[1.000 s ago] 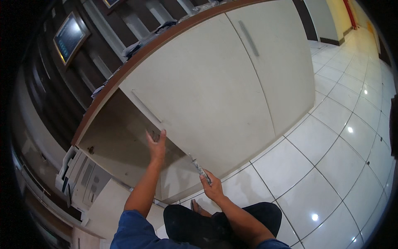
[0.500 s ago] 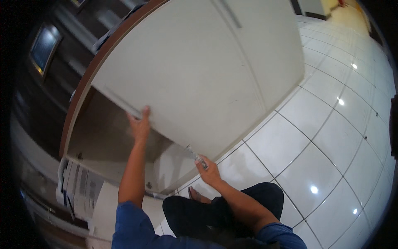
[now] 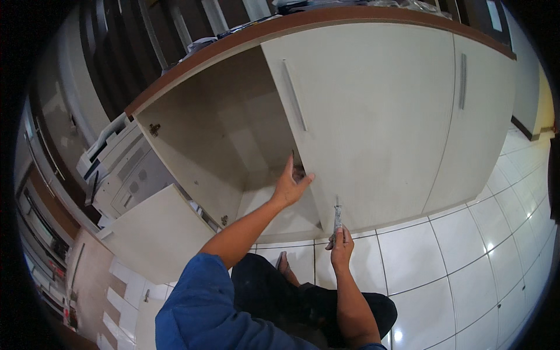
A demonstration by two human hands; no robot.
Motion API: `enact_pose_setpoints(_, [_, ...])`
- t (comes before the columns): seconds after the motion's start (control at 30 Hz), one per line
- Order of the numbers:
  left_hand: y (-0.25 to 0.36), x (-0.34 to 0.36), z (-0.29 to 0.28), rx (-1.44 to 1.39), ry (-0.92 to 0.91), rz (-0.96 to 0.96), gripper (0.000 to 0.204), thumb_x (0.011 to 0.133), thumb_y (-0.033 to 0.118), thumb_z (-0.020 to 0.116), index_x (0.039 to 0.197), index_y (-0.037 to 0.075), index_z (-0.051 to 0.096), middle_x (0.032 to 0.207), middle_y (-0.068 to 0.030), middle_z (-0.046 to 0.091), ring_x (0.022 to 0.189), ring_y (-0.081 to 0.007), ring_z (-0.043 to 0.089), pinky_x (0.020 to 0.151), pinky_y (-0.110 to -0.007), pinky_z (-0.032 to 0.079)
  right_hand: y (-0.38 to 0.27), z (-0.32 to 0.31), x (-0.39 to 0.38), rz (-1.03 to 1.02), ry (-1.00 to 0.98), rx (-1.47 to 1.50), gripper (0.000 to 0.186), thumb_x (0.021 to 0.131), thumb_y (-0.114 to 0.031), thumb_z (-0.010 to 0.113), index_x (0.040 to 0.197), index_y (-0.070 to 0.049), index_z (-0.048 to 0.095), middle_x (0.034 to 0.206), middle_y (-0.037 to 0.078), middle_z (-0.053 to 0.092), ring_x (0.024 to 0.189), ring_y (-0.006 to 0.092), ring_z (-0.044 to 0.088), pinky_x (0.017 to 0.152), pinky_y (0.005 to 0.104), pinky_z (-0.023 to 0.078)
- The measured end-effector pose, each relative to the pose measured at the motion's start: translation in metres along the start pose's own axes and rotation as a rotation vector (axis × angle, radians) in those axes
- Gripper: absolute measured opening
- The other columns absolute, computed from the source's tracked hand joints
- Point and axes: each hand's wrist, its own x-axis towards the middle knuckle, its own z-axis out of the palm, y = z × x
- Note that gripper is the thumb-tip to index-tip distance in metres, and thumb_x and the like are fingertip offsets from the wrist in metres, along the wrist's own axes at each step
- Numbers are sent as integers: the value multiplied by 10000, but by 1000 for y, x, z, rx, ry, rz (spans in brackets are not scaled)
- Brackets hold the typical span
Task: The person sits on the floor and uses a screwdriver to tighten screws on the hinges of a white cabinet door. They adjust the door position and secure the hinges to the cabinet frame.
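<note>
My left hand (image 3: 287, 189) is at the left edge of a pale cabinet door (image 3: 373, 122), below its long metal handle (image 3: 294, 96). The thumb lies over the front of the door while the fingers reach behind its edge, partly hidden. Something small and dark shows between thumb and fingers; I cannot make it out. Low in front of the same door, my right hand (image 3: 341, 245) is closed around a screwdriver (image 3: 338, 216), thin shaft pointing up. To the left of the door, the cabinet's open compartment (image 3: 210, 111) shows metal hinges (image 3: 154, 129) on its side wall.
A brown countertop (image 3: 326, 20) tops the cabinet, with plastic-wrapped items along it. At left a white printer (image 3: 125, 169) stands behind a pale panel (image 3: 154, 236). White floor tiles (image 3: 420, 251) extend right, and my bent knees are close below my hands.
My view has swung left and levelled, bringing more of the open compartment, printer and countertop into sight. The left hand stays at the door edge; the screwdriver now points more upright in my right hand.
</note>
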Motion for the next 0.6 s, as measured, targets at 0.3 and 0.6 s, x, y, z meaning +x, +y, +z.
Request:
enact_pose_setpoints(0.3, [-73, -130, 47, -352, -315, -581, 715, 987, 443, 640, 1501, -4, 422, 1214, -122, 659, 1011, -172, 631, 806, -326, 553, 26, 10, -14, -20, -149, -318, 434, 1042, -264, 522, 1418, -47, 535, 782, 9, 594, 609, 94, 535, 567, 273, 472])
enact_pose_setpoints(0.6, [-80, -56, 24, -435, -52, -456, 814, 982, 431, 652, 1581, 40, 264, 1466, -155, 507, 1276, -243, 532, 1008, -364, 478, 30, 21, -39, 158, -81, -71, 479, 1044, -249, 565, 1452, -12, 485, 986, 100, 659, 654, 130, 617, 588, 280, 525])
